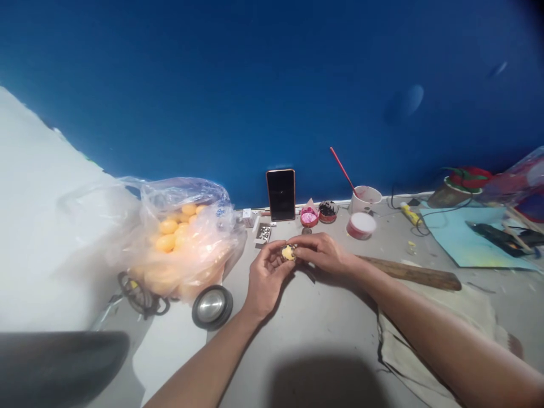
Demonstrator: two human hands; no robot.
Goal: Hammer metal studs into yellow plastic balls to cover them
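Observation:
My left hand (268,276) and my right hand (322,253) meet above the middle of the grey table. Between their fingertips is a small round piece (288,253) with a pale yellow face and a dark, patterned rim. The left thumb and fingers close on its left and lower side. Fingertips of my right hand press against its right edge. What kind of thing it is, I cannot make out. Just beyond the hands lie an open small box of silvery bits (263,233) and a red-rimmed dish of pink material (309,216).
A phone (281,195) leans on the blue wall. At left are a clear bag of orange balls (174,232) and a round metal-topped disc (211,306). To the right lie a wooden stick (412,273), a cloth (419,345), a white tub (361,225) and a light-blue sheet (454,232).

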